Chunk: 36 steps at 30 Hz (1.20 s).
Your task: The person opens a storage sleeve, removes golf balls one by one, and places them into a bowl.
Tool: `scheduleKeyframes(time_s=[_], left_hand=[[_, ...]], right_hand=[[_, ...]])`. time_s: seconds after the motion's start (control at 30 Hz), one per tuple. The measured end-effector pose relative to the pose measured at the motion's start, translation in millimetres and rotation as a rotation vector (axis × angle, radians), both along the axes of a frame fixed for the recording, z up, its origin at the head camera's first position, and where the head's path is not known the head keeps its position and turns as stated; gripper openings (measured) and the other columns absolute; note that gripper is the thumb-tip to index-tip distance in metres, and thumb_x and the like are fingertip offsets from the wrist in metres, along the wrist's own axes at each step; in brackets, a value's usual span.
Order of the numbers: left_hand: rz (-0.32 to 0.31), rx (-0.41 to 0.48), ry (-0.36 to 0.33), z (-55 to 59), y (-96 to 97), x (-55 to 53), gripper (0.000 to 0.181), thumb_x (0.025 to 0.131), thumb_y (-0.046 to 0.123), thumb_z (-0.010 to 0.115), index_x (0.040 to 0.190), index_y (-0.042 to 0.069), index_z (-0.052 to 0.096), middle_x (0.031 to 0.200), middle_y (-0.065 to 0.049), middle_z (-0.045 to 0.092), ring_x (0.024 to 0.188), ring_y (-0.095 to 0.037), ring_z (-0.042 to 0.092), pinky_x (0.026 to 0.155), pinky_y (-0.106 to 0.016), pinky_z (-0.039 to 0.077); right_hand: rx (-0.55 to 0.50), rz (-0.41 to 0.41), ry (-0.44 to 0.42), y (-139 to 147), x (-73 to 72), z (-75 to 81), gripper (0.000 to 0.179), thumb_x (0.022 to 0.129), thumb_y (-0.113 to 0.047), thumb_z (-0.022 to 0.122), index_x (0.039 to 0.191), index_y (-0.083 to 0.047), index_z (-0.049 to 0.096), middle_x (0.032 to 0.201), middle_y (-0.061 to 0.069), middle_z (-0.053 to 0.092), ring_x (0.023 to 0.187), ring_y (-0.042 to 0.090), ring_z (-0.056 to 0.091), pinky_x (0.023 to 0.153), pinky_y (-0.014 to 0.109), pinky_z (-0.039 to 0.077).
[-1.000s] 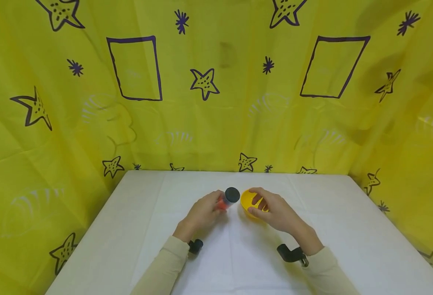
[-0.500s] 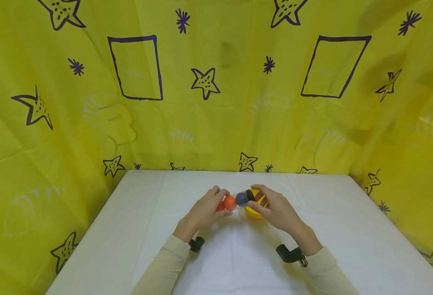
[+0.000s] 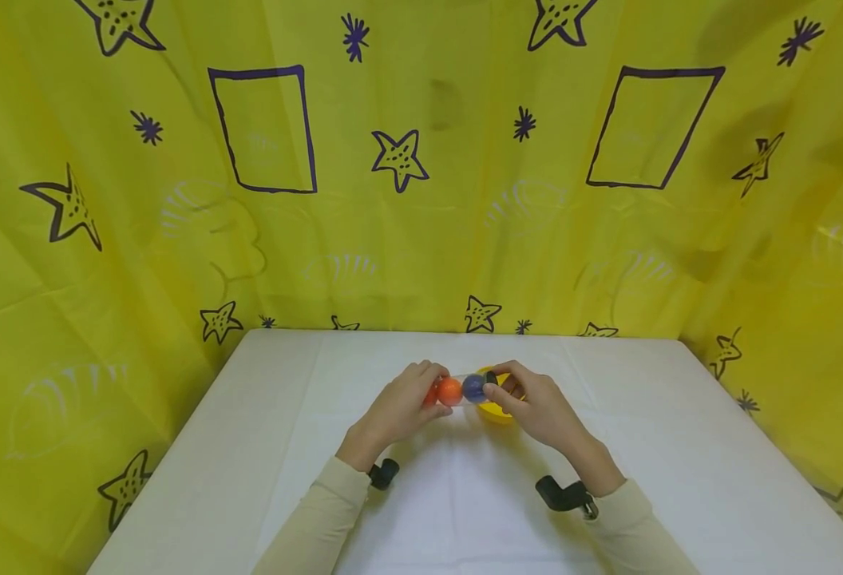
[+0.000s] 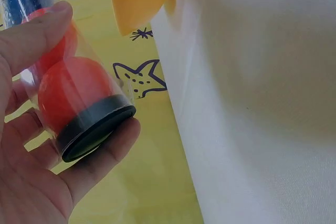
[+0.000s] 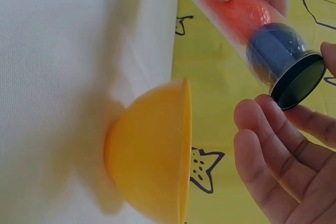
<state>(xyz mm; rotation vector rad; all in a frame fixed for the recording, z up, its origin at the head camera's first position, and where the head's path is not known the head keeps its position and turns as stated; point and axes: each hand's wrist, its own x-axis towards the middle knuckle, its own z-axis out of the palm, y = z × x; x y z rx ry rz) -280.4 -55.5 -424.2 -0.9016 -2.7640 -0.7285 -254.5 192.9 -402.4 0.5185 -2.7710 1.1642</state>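
Held sideways above the table is a clear tube [image 5: 231, 38] with black caps, containing red-orange balls [image 4: 76, 93] and one dark blue ball [image 3: 474, 388]. My left hand [image 3: 398, 406] grips its left part, the thumb lying across the tube in the left wrist view. At the blue ball's end, my right hand [image 3: 542, 406] pinches the black cap [image 5: 300, 82] between thumb and fingers. That cap is still on the tube. A yellow bowl [image 5: 149, 150] stands upright on the table below the right hand, partly hidden by it in the head view.
A white cloth covers the table [image 3: 450, 511]. Behind it and at both sides hangs a yellow curtain [image 3: 421, 231] with dark star drawings. Each wrist carries a black camera mount [image 3: 563, 493].
The tube has swung from pointing its cap toward the head camera to lying sideways, cap to the right. My right hand has gone from the bowl to the cap.
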Motion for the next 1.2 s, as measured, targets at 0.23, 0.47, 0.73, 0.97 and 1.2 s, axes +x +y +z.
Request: scheduleKeyframes(time_s=[0.23,0.47,0.73,0.97,1.2], left_hand=[[0.022,0.002,0.049,3.5,1.1,2.7,0.053,0.087,0.027,0.082,0.135,0.016,0.060,0.123,-0.004,0.065,0.112,-0.022,0.058,0.099,-0.041,0.055],[0.036,0.015,0.047,1.9,0.1,2.7,0.054,0.086,0.026,0.082,0.135,0.018,0.060,0.125,-0.004,0.066,0.115,-0.023,0.059,0.099,-0.044,0.054],[0.031,0.016,0.030,2.5,-2.3,1.2,0.053,0.087,0.026,0.082,0.135,0.019,0.060,0.125,-0.004,0.067,0.116,-0.022,0.060,0.100,-0.045,0.054],[0.020,0.014,-0.001,4.2,-3.9,0.8,0.053,0.087,0.025,0.082,0.135,0.020,0.060,0.125,-0.004,0.067,0.114,-0.023,0.062,0.101,-0.046,0.054],[0.014,0.018,-0.035,4.1,-6.0,0.0,0.053,0.086,0.024,0.082,0.134,0.021,0.061,0.125,-0.004,0.068,0.115,-0.024,0.063,0.103,-0.046,0.053]], right_hand=[[-0.040,-0.001,-0.039,-0.8,-1.1,0.2,0.039,0.101,-0.037,0.065,0.127,-0.008,0.061,0.093,0.012,0.070,0.076,0.021,0.065,0.060,0.026,0.051],[-0.026,0.015,-0.045,-3.2,0.4,2.6,0.036,0.101,-0.035,0.064,0.128,-0.011,0.059,0.096,0.010,0.070,0.081,0.019,0.062,0.063,0.027,0.053],[0.002,0.032,-0.003,-5.6,0.7,3.4,0.033,0.101,-0.031,0.065,0.126,-0.011,0.059,0.094,0.008,0.070,0.080,0.018,0.060,0.065,0.026,0.053],[0.001,0.045,0.045,-6.3,1.2,-0.2,0.031,0.100,-0.030,0.068,0.124,-0.012,0.062,0.089,0.004,0.069,0.077,0.016,0.058,0.065,0.025,0.052],[0.003,0.049,0.052,-8.2,2.1,-2.9,0.029,0.099,-0.029,0.069,0.122,-0.012,0.062,0.086,0.003,0.068,0.077,0.016,0.058,0.065,0.025,0.051]])
